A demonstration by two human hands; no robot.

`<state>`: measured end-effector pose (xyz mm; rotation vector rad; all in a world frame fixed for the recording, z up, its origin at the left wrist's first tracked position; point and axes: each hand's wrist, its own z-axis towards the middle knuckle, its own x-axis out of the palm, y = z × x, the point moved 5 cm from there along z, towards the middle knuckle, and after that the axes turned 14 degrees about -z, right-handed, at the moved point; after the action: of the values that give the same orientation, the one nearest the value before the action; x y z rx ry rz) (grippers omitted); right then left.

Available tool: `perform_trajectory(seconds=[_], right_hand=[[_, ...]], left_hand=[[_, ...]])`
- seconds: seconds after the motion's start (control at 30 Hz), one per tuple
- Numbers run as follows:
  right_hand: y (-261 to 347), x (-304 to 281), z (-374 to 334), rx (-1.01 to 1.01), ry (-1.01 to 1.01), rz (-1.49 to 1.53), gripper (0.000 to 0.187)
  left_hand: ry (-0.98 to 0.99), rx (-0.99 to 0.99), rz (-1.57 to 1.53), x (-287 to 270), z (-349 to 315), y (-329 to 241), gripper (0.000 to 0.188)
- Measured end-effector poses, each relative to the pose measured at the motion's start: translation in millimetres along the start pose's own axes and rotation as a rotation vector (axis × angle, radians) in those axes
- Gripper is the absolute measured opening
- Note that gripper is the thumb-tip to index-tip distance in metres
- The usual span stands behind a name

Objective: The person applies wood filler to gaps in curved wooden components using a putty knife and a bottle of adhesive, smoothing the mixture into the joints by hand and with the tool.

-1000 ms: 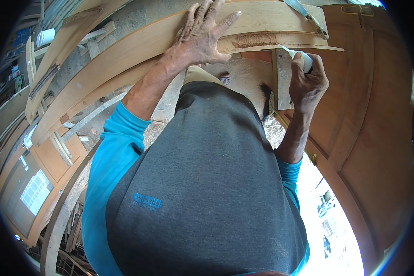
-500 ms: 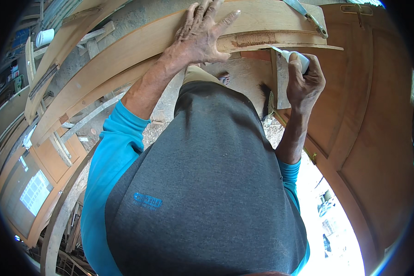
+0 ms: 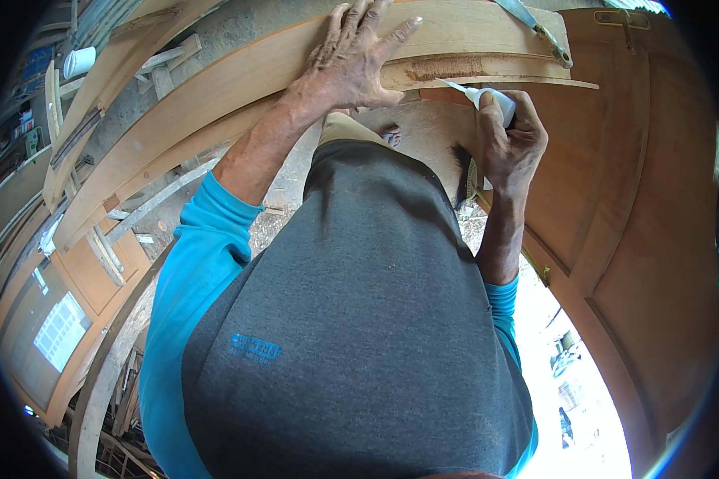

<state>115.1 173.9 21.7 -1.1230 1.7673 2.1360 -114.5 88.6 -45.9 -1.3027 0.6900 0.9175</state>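
Observation:
With fingers spread, my left hand (image 3: 351, 60) lies flat on a long pale wooden board (image 3: 248, 76). My right hand (image 3: 511, 140) is wrapped round a small white glue bottle (image 3: 494, 105) with a thin pointed nozzle. The nozzle tip points left, close to the near edge of the board. Just beyond the tip, a rough brown recessed patch (image 3: 446, 67) shows in the wood. A thin wooden strip (image 3: 535, 83) runs along this near edge and sticks out to the right. Whether the tip touches the wood I cannot tell.
At the board's far right end lies a metal tool with a worn handle (image 3: 553, 44). A large brown panelled door (image 3: 567, 184) stands on the right. On the left are more boards, a white cup (image 3: 78, 62) and a framed panel (image 3: 60, 331). A dark-bristled brush (image 3: 465, 172) is below the board.
My right hand has moved left with the glue bottle, bringing the nozzle along the board's near edge. My left hand stays spread in nearly the same place.

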Motion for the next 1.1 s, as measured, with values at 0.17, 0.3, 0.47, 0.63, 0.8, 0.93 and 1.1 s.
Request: perform_trajectory(seconds=[0.17, 0.3, 0.47, 0.63, 0.8, 0.93, 1.1], right_hand=[[-1.7, -0.2, 0.4, 0.020, 0.027, 0.002, 0.016], [4.0, 2.8, -1.2, 0.026, 0.035, 0.036, 0.016], [-25.7, -4.4, -2.7, 0.228, 0.047, 0.266, 0.021], [-55.4, -10.4, -13.0, 0.169, 0.085, 0.781, 0.028], [-60.8, 5.2, -22.0, 0.246, 0.104, 0.961, 0.025], [-80.4, 29.5, -18.8, 0.295, 0.092, 0.862, 0.025], [-87.0, 60.9, -15.4, 0.463, 0.019, 0.556, 0.035]], left_hand=[[0.001, 0.000, 0.004, 0.6, -0.5, 0.9, 0.123], [0.002, 0.005, -0.006, 0.1, -0.1, 0.2, 0.122], [0.013, -0.001, 0.002, -1.2, 0.2, -1.4, 0.123], [0.006, 0.000, -0.009, 0.2, -0.8, -0.7, 0.123], [0.027, 0.009, 0.021, -1.3, 0.0, -2.4, 0.123], [0.039, 0.021, 0.016, -5.0, 1.2, -5.5, 0.122], [0.048, 0.021, 0.047, -4.7, 1.7, -6.3, 0.121]])
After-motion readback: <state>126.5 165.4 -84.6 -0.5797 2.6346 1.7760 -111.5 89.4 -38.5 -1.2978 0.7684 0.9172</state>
